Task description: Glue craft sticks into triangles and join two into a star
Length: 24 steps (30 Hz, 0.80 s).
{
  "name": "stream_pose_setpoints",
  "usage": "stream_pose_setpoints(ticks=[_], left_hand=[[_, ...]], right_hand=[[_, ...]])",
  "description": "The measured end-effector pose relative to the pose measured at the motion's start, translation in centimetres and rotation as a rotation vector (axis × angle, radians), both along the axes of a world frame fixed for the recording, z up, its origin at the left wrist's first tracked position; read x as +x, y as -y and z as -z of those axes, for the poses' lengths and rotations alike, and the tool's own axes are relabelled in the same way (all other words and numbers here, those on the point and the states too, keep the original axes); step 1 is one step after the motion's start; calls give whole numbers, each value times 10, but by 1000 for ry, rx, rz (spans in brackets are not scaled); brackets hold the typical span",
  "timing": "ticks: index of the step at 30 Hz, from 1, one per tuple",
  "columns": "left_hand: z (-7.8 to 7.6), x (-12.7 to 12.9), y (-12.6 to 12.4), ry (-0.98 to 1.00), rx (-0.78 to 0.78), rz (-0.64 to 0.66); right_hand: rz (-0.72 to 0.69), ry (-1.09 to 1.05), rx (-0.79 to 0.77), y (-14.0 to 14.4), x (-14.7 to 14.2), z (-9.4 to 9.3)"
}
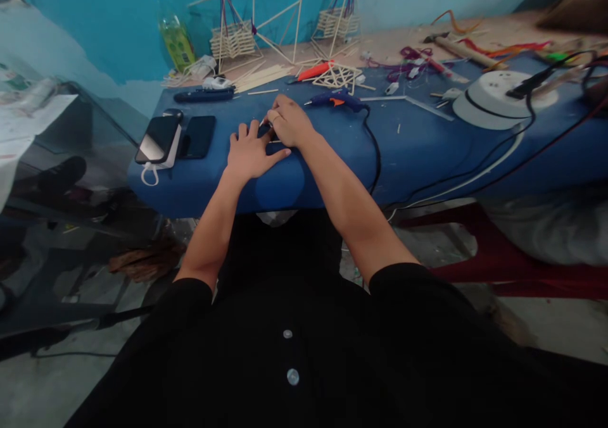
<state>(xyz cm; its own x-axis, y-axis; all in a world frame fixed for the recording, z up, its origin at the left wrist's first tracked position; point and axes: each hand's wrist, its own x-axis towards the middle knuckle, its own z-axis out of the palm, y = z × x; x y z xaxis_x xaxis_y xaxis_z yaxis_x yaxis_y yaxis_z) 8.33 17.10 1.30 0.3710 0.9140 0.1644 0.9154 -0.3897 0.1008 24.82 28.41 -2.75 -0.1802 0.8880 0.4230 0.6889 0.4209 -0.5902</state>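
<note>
Left hand: the left hand (pixel 250 152) is lying flat on the blue padded bench top (pixel 427 143), fingers spread and released, pressing down on a small dark object (pixel 264 132) that is mostly hidden.
Right hand: the right hand (pixel 288 121) is curling at 1 o'clock of the left one, touching it, its fingertips pinching at the same small dark object; what exactly it is gripping I cannot tell.
Small dark object: it is sitting on the bench between the two hands, near the front edge, too covered to identify.
Glue gun: a blue hot-glue gun with an orange trigger (pixel 338 100) is lying at 2 o'clock of the right hand, just beside it, its black cord (pixel 376 156) trailing over the bench's front edge.
Phones: two dark smartphones (pixel 175 138) are lying side by side at 9 o'clock of the left hand, apart from it.
Sticks: a bundle of pale wooden sticks (pixel 262 76) is lying at 12 o'clock, well beyond the hands.
Stick baskets: two small woven stick baskets with purple cord handles (pixel 234 38) are standing at the far edge against the teal wall.
Bottle: a clear plastic bottle with green liquid (pixel 177 38) is standing at 11 o'clock.
Socket reel: a round white extension reel (pixel 494 95) is sitting at 3 o'clock, well apart, with a black plug in it.
</note>
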Motion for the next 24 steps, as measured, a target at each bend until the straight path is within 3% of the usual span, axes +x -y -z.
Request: stream_pose_setpoints(ticks=[11, 24], left_hand=[[-1, 0, 1, -11, -8, -6], [1, 0, -2, -25, -17, -6]], right_hand=[[39, 62, 5, 6, 0, -1], [-46, 112, -4, 6, -6, -8]])
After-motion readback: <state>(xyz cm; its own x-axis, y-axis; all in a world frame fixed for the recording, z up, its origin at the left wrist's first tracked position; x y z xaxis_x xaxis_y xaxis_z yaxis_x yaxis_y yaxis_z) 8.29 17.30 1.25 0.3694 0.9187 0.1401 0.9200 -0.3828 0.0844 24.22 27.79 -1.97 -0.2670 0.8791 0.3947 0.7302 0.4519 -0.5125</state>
